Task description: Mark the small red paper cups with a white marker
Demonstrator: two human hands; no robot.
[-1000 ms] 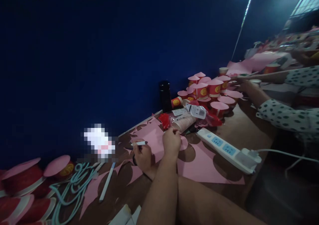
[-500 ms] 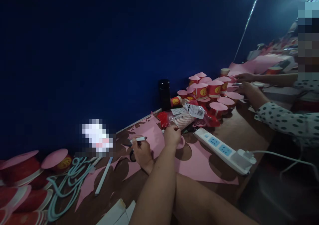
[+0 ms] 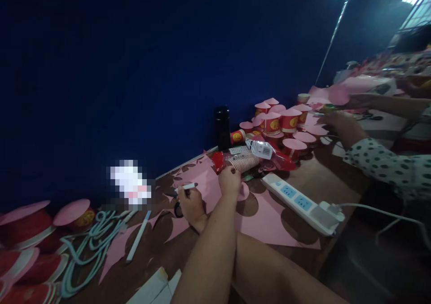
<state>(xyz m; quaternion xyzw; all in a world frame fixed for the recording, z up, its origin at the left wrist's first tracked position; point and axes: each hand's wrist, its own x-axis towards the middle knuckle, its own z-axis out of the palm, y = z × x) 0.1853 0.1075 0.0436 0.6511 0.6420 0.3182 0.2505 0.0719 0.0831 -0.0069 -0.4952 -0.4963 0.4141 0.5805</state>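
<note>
The left hand (image 3: 191,203) pinches a pen (image 3: 186,187); the right hand (image 3: 230,182) presses the pink paper (image 3: 208,182). If the paper shifts, the line could smear.

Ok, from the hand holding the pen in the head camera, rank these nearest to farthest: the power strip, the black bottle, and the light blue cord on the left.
Measured from the hand holding the pen:
1. Black bottle, behind it by the blue wall.
2. Light blue cord, off to the left beside the red cups.
3. Power strip, to the right past the other hand.
The bottle and cord are nearly too close to call.
</note>
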